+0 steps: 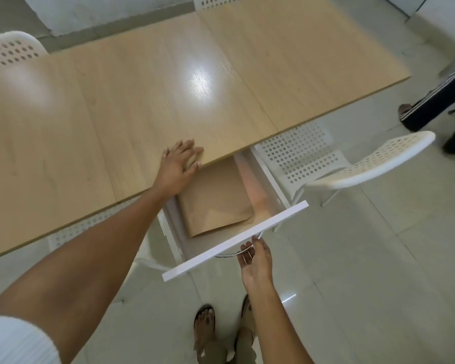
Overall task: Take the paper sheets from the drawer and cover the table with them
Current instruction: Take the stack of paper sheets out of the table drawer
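A white drawer (237, 241) stands pulled out from under the light wooden table (147, 101). Inside it lies a stack of brown paper sheets (216, 198), partly hidden under the table edge. My right hand (255, 261) grips the drawer's curved metal handle (230, 254) from below. My left hand (180, 166) rests flat on the table's near edge, fingers spread, just above the drawer and the paper.
White perforated chairs stand around: one (352, 164) to the right of the drawer, one (8, 51) at the far left, one (216, 1) behind the table. Another person's legs (439, 106) are at the right. My sandalled feet (221, 327) are on the pale tiled floor.
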